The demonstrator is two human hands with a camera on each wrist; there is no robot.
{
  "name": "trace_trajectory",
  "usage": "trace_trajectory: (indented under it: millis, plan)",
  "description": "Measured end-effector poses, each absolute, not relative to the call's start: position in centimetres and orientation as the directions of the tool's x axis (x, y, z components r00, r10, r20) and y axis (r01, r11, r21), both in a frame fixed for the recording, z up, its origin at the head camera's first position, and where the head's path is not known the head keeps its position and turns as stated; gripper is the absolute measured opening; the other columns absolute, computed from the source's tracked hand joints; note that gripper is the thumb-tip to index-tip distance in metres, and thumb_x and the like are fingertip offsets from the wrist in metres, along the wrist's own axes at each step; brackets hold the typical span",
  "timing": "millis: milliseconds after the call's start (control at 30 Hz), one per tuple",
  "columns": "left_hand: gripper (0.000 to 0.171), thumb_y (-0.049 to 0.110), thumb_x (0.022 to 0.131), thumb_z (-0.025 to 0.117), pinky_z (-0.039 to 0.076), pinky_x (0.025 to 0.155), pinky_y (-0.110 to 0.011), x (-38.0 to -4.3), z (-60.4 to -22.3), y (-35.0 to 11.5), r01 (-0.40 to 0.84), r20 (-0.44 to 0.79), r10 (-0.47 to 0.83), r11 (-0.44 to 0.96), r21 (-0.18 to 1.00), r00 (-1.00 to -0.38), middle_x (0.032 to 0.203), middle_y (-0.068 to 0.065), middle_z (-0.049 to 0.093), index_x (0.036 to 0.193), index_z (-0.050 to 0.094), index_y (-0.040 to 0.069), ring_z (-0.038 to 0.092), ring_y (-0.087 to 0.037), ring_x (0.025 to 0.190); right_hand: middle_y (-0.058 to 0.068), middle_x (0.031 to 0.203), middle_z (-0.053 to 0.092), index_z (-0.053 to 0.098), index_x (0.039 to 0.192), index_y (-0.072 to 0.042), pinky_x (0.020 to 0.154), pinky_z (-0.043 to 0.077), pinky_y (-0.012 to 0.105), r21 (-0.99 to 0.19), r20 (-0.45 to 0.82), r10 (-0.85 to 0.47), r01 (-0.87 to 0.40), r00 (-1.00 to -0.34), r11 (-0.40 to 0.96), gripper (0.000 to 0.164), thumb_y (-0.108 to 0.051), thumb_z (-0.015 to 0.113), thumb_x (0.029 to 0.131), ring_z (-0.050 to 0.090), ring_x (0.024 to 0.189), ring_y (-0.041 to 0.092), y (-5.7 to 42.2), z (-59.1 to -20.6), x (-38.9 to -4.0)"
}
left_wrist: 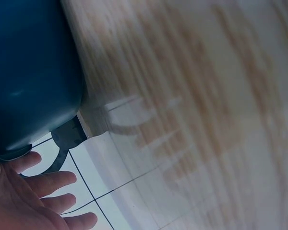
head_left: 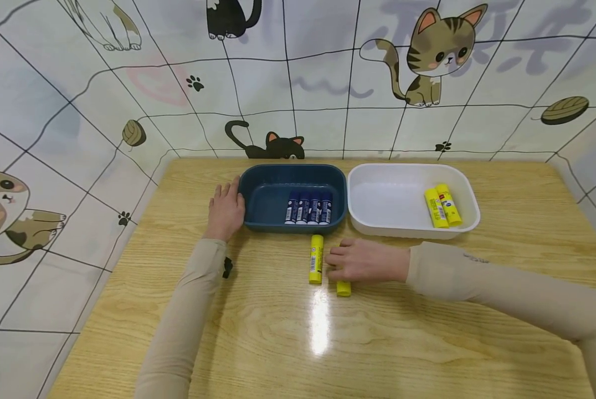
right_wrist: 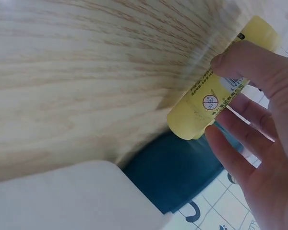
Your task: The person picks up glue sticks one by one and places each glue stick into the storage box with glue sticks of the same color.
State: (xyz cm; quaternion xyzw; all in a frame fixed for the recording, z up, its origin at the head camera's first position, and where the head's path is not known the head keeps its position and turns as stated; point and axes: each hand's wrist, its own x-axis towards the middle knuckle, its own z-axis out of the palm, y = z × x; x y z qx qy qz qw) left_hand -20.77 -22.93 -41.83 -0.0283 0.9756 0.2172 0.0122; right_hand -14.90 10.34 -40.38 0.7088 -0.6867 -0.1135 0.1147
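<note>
My left hand [head_left: 226, 211] rests against the left end of the dark blue tray [head_left: 258, 226], its fingers spread in the left wrist view. Several dark blue glue sticks [head_left: 308, 209] stand side by side inside that tray. Over the table in front of the trays, my right hand [head_left: 365, 260] holds a yellow glue stick [right_wrist: 209, 98] between thumb and fingers; the hand hides most of it in the head view. Just left of this hand, another yellow glue stick [head_left: 316, 259] lies on the table.
A white tray [head_left: 392, 228] stands right beside the blue one, with two yellow glue sticks [head_left: 442, 206] at its right end. The wooden table [head_left: 278, 343] meets a cat-patterned cloth wall [head_left: 323, 83] at the back and sides.
</note>
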Motion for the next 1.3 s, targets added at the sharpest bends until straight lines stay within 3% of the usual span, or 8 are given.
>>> trace_trajectory:
  millis: [467,700,900,1300]
  plan:
    - [0.052,0.021,0.106,0.026,0.01,0.111,-0.062,-20.7,-41.6,-22.9,-0.058,-0.043,-0.043,0.899,0.434,-0.998,0.154,-0.025,0.023,0.156,0.018,0.011,0.006,-0.042,0.144,0.003,0.101,0.058,0.065,0.101,-0.018,0.073,0.05,0.03,0.287,-0.036,-0.999,-0.958,0.0,-0.01,0.019,-0.01,0.071,0.085,0.056,0.09,0.018,11.2,-37.3,-13.9]
    - [0.052,0.021,0.106,0.026,0.011,0.111,-0.061,-20.7,-41.6,-22.9,-0.057,-0.042,-0.043,0.903,0.427,-0.998,0.154,-0.025,0.024,0.156,0.018,0.011,0.007,-0.042,0.143,0.003,0.101,0.056,0.063,0.099,-0.019,0.073,0.049,0.029,0.354,-0.033,-0.999,-0.935,-0.025,0.012,0.021,-0.013,0.075,0.083,0.054,0.088,0.018,12.3,-34.8,-13.4]
    - [0.052,0.021,0.105,0.027,0.011,0.11,-0.062,-20.7,-41.7,-22.9,-0.055,-0.033,-0.046,0.901,0.43,-0.998,0.153,-0.025,0.024,0.155,0.019,0.011,0.007,-0.042,0.143,0.003,0.1,0.056,0.062,0.1,-0.016,0.076,0.05,0.029,0.343,-0.056,-0.996,-0.939,-0.063,0.04,0.029,-0.015,0.081,0.078,0.053,0.09,0.018,14.0,-33.3,-13.4]
    - [0.052,0.021,0.105,0.027,0.01,0.111,-0.06,-20.7,-41.6,-22.8,-0.054,-0.033,-0.043,0.9,0.432,-0.999,0.154,-0.025,0.024,0.155,0.019,0.01,0.007,-0.042,0.144,0.006,0.099,0.056,0.06,0.095,-0.011,0.069,0.052,0.03,0.289,0.02,-0.987,-0.944,-0.157,0.156,0.039,-0.003,0.086,0.068,0.053,0.088,0.021,17.2,-32.0,-14.8]
